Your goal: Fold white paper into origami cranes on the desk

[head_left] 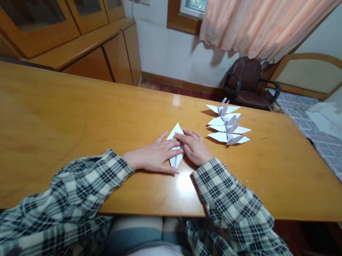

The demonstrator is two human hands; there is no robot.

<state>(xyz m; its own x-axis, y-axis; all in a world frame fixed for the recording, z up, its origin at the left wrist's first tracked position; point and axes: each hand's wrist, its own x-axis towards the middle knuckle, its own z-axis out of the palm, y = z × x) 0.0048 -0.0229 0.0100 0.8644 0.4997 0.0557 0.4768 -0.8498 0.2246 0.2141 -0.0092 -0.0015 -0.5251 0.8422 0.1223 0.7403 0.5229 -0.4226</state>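
Note:
A white sheet of paper folded into a narrow diamond (176, 130) lies flat on the wooden table, one point facing away from me and one toward me. My left hand (157, 154) rests across its left side and middle, fingers stretched out and spread. From the right, my right hand (196, 148) lies on the paper's upper right edge, fingers extended and palm down. Both hands cover much of the middle of the paper, so its folds there are hidden. Beyond my right hand stand several white paper cranes (229, 137) in a close row.
The wooden table (59, 126) spans the view, its near edge at my lap. Behind it are a wooden cabinet (85, 53) on the left and an office chair (247, 82). A bed (330, 143) with a checked cover stands at the right.

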